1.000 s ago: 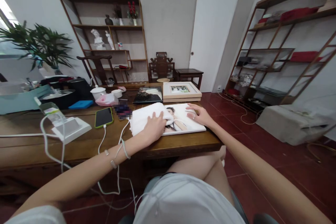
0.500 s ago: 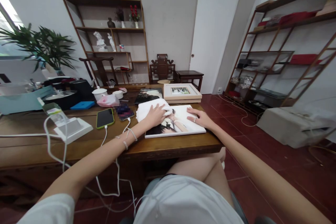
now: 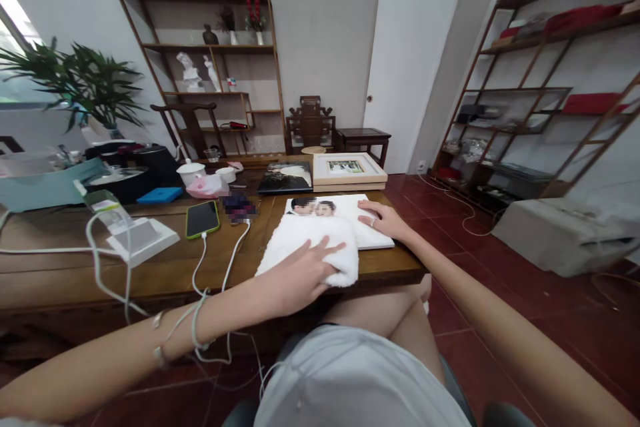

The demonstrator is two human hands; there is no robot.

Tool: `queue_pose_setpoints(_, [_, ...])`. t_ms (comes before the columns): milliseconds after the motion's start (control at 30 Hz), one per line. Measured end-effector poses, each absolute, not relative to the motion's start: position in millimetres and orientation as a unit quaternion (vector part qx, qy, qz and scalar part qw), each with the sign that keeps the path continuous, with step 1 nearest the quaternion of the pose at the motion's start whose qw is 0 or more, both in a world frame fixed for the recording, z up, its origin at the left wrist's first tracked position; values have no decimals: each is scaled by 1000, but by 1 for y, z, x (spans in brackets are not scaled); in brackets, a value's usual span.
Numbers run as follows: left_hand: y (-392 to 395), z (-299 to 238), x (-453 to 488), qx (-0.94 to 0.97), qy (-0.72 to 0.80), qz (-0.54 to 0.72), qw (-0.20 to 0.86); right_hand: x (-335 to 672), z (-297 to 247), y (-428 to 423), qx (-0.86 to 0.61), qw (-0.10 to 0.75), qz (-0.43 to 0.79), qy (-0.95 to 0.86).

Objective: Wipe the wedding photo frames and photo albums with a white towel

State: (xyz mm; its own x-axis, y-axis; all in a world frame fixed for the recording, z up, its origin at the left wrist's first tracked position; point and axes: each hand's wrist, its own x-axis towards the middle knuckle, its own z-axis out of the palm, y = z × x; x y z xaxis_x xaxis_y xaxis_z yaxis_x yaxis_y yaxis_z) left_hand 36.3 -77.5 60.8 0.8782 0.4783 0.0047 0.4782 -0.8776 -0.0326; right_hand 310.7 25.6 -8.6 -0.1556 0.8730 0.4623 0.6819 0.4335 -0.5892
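A white fluffy towel covers the lower left of a photo panel and hangs past the table's front edge. My left hand grips it from above, fingers spread and bent into the fabric. On the panel, the upper part of a printed picture of two people shows above the towel; the rest is hidden. My right hand, with a ring on one finger, rests on the panel's right edge, its fingers outstretched and holding nothing.
Behind the panel lie a dark photo panel and a pale wooden picture frame. To the left are a green-cased phone on a white cable, a blurred-out item, a pink bag and a white box.
My left hand has pulled the towel down toward me across the panel, uncovering the top of the picture. My right hand has stayed at the panel's right edge.
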Motion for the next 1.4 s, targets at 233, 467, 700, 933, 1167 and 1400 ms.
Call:
queue_pose_setpoints(233, [1,62,48,-932,-356,3,65,310,-8,25,-520,390,123,-750])
queue_pose_setpoints(467, [79,62,39,-938,-335,30,89,309,-6,24,-527,378,126,-751])
queue_pose_setpoints(700, [24,53,35,-940,-315,49,118,309,-8,25,-519,390,120,-751])
queue_pose_setpoints(933, [-54,74,38,-963,-252,86,45,309,-7,24,-520,393,125,-748])
queue_pose_setpoints(1167, [23,58,38,-929,-342,62,128,309,-7,25,-523,381,129,-751])
queue_pose_setpoints(1400, [75,48,42,-948,-308,30,81,310,-9,25,-526,387,129,-746])
